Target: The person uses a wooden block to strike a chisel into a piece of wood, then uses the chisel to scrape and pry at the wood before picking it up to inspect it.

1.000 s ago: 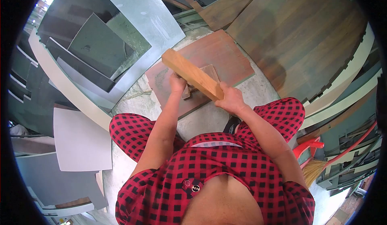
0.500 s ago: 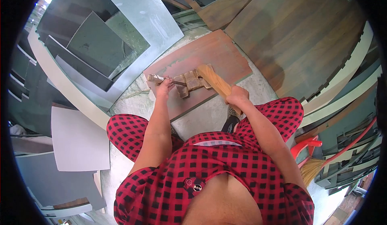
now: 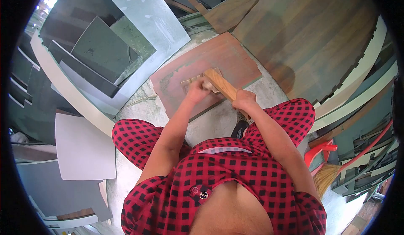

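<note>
A flat reddish-brown rectangular board lies on the pale grey concrete floor in front of the person, and serves as the landmark here. Over its middle are low, rough-edged brown pieces, partly hidden by the hands, so their count is unclear.

The right hand has its grip closed around 1 long, light-brown, squared wooden bar. The bar slants from the board's middle towards its near edge, with the far end over the brown pieces; whether the 2 touch is unclear. The left hand is at the board's middle, beside the bar's far end, fingers bent and blurred. How far open that grip is, and whether it has hold of anything, I cannot tell.

To work well here, the bar is best kept steady by the right hand, with its far end squarely over the brown pieces. The left fingers are safest clear of the space beneath the bar, since a slip or tilt could pinch them.

Right of the board, at its far side, is a large brown wood-grain panel; left of it, a pale blue-grey L-shaped panel. Well to its near right are a red plastic dustpan and a straw broom.
</note>
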Demonstrator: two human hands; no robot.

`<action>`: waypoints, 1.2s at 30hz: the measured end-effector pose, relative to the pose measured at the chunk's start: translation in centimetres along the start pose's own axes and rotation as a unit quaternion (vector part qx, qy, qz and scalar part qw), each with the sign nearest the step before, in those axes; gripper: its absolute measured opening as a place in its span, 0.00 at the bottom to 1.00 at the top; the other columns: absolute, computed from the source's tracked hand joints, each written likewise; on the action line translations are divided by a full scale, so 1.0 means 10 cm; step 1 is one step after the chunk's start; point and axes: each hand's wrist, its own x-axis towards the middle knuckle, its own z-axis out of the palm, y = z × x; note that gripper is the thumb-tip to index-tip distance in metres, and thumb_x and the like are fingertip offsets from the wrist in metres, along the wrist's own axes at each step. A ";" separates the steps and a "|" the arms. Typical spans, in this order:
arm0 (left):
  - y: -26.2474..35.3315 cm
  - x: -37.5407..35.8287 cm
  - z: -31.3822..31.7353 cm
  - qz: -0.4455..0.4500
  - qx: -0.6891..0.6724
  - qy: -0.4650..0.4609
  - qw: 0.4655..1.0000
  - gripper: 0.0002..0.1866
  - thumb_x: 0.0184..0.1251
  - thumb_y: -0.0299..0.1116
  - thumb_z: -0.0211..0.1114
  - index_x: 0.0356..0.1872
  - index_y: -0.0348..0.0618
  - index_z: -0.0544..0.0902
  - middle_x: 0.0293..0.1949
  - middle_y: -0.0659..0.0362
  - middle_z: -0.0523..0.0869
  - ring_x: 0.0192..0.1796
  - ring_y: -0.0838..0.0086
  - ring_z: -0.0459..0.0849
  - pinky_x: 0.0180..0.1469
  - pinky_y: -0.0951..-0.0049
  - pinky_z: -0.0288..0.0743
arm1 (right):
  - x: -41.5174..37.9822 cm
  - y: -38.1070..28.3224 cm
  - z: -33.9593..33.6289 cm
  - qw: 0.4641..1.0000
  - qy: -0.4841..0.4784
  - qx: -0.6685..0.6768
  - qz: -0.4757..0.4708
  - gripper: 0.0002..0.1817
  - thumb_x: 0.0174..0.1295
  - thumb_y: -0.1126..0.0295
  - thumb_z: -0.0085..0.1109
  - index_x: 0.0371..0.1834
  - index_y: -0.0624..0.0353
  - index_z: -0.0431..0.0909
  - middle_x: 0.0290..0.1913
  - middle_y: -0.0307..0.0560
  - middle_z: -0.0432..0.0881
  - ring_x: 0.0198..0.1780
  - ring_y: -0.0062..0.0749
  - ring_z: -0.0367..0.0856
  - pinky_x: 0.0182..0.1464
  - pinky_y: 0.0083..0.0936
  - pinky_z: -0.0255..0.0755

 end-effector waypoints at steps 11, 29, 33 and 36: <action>-0.54 0.11 -0.39 -0.212 -0.048 0.171 0.961 0.11 0.42 0.31 0.71 0.25 0.35 0.80 0.25 0.55 0.84 0.30 0.69 0.83 0.35 0.67 0.74 | 0.00 -0.01 0.01 1.000 -0.009 -0.005 -0.008 0.31 0.41 0.65 0.64 0.52 0.65 0.71 0.47 0.55 0.82 0.50 0.44 0.82 0.51 0.37 0.74; -0.56 0.04 -0.30 -0.211 -0.077 0.169 0.959 0.08 0.48 0.28 0.69 0.29 0.36 0.80 0.25 0.58 0.82 0.25 0.75 0.81 0.26 0.74 0.75 | 0.04 0.02 0.04 1.000 -0.002 -0.004 -0.005 0.32 0.38 0.64 0.68 0.51 0.64 0.72 0.46 0.54 0.82 0.49 0.43 0.82 0.50 0.35 0.75; -0.45 0.05 -0.26 -0.204 -0.032 0.167 0.964 0.12 0.43 0.31 0.71 0.25 0.34 0.80 0.23 0.52 0.83 0.28 0.65 0.83 0.35 0.65 0.75 | -0.10 0.03 -0.15 0.999 0.006 0.023 -0.041 0.33 0.36 0.62 0.69 0.50 0.62 0.72 0.42 0.55 0.83 0.47 0.45 0.82 0.48 0.36 0.75; -0.45 0.07 -0.22 -0.209 -0.008 0.170 0.963 0.13 0.42 0.31 0.71 0.27 0.34 0.80 0.25 0.50 0.84 0.30 0.64 0.84 0.37 0.64 0.75 | -0.24 0.00 -0.20 0.980 0.114 0.125 -0.109 0.34 0.35 0.61 0.68 0.50 0.59 0.71 0.38 0.58 0.82 0.44 0.51 0.81 0.47 0.39 0.74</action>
